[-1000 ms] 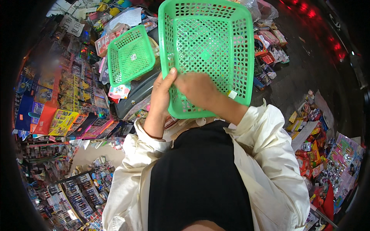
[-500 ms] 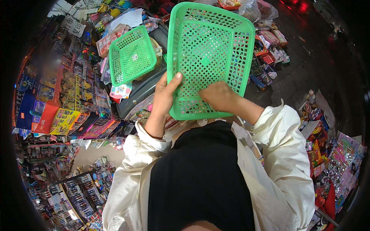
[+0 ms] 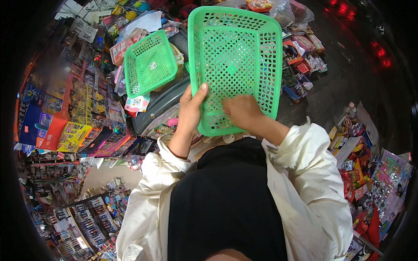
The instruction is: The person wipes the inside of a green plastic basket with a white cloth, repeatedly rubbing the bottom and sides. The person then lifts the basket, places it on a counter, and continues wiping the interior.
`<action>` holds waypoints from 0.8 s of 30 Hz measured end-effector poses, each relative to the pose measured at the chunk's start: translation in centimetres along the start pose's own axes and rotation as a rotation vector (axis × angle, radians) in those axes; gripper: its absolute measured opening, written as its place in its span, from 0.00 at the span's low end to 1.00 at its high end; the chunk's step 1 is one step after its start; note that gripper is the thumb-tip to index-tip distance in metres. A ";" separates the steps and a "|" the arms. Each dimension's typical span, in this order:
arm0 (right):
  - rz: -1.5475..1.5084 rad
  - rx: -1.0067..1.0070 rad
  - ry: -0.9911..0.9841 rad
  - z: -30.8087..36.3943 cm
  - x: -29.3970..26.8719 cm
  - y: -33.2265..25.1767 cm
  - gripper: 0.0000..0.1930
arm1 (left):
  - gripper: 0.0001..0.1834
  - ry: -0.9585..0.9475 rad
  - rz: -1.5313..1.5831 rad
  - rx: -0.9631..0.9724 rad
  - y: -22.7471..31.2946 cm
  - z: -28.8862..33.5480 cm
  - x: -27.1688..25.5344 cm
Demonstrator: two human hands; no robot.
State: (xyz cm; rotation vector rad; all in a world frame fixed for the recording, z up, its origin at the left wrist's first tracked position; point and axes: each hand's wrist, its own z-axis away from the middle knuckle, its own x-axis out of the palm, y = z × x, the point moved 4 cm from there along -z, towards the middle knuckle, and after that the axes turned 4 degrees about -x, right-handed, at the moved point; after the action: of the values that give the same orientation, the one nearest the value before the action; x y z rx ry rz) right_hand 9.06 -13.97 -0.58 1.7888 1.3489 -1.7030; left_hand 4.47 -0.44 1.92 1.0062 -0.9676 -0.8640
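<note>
A large green plastic basket (image 3: 235,56) with a perforated floor and sides is held up before me, its inside facing me. My left hand (image 3: 191,106) grips its left wall near the lower corner, thumb on the inner side and the other fingers behind. Inside the basket, my right hand (image 3: 244,111) is closed with curled fingers over the lower part of the floor. Whatever it may hold is hidden. A smaller green basket (image 3: 150,65) of the same kind, with a small white label in it, rests to the left on a pile of goods.
A dark grey bin-like case (image 3: 161,108) stands under the small basket. Packaged goods (image 3: 305,56) lie at the far right. Racks of colourful packets (image 3: 82,95) line the left side. Bagged snacks and toys (image 3: 357,174) fill the near right. Dark floor (image 3: 335,82) stretches beyond.
The large basket has shifted slightly left and down with my left hand. My right hand has moved a little left within it, still closed. The small basket stays put.
</note>
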 end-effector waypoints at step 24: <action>-0.702 0.073 0.248 0.3 -1.8 5.8 0.09 | 0.16 0.064 0.121 0.007 0.7 -1.1 -1.4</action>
State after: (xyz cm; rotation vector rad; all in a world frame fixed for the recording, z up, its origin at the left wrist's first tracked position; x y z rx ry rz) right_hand 13.69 -17.80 -1.14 1.7179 2.2481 -1.8998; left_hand 5.11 1.32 1.97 0.9659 -0.9674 -0.7239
